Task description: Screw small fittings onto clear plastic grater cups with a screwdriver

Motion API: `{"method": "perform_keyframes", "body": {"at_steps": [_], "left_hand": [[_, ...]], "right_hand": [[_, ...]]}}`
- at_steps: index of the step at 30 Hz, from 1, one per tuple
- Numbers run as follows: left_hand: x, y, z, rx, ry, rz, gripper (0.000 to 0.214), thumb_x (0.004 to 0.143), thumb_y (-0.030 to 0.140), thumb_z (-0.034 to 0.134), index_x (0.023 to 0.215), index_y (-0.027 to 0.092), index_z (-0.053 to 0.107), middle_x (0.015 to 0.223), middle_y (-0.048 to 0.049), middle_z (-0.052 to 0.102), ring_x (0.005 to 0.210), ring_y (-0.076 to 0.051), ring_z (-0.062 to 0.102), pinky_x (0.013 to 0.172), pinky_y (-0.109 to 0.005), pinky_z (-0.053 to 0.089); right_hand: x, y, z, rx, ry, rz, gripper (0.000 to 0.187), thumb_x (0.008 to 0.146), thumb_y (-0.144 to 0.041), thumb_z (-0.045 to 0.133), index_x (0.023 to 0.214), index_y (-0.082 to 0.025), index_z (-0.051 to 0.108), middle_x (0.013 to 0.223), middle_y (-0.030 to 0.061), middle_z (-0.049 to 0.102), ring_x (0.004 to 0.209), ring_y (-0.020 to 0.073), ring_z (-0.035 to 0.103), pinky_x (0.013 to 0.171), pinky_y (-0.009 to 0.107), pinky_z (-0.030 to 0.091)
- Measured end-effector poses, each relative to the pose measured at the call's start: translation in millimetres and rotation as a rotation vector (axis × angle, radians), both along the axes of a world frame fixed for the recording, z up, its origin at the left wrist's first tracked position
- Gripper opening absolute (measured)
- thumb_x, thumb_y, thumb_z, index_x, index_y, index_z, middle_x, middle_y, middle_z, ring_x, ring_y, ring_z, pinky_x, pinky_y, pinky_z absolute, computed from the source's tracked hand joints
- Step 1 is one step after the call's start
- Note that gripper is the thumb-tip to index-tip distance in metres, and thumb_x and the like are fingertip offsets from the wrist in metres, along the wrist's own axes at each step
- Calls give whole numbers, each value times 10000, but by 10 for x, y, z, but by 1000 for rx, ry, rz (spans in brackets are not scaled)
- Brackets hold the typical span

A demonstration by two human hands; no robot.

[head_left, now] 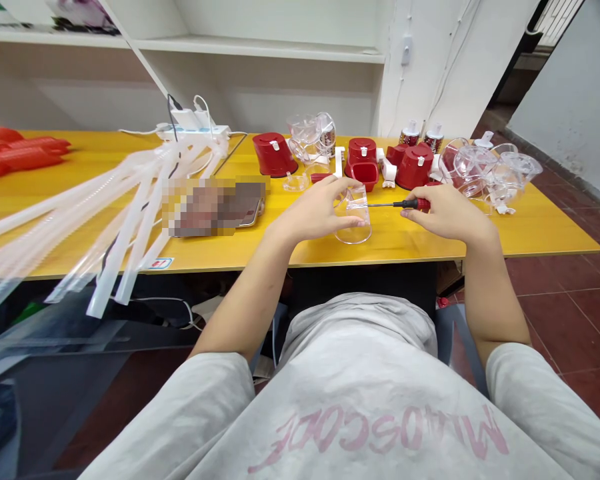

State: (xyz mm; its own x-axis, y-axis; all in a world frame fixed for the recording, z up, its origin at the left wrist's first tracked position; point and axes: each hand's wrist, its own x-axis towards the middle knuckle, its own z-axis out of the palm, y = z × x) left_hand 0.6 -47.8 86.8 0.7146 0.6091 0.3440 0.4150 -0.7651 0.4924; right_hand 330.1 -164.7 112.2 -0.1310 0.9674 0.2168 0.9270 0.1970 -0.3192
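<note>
My left hand grips a clear plastic cup-like part that lies on its side on the yellow table, fingers over the top and thumb at the near side. In my right hand is a screwdriver with a red and black handle, held level. Its thin metal shaft points left and its tip meets the clear part; the exact contact spot is too small to make out. Just behind my hands stand red plastic cups with white clips, one of them beside a small red open piece.
Clear plastic parts are heaped at the right, others at the back. Another red cup stands nearby. Left lie a phone, long translucent strips, a power strip and red plastic bags.
</note>
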Motion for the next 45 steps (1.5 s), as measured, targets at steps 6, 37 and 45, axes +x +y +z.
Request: {"method": "perform_keyframes", "body": {"at_steps": [6,37,45], "left_hand": [[7,-11,3,-5,-3,3,908,959,669,943,1725,207,789,1686,-189,819,1559,-481,714,1385,-635,592],[0,14,4,7,16,1,894,979,667,950,1734,216,784,1715,-192,816,1578,-495,721,1406,-666,583],[9,-7,32,-3,11,-3,952,965,680,946,1751,167,790,1720,-207,827,1557,-485,735,1391,-644,593]], "right_hand": [[29,-14,5,2,33,24,286,1139,-522,824,1066,-250,871,963,85,831,877,316,731,844,476,486],[189,-59,58,28,208,120,411,1109,-586,809,1276,-255,986,1114,106,940,983,344,790,964,504,597],[238,-88,90,-39,246,85,336,1116,-529,809,1277,-269,947,1111,97,944,989,354,852,918,502,621]]}}
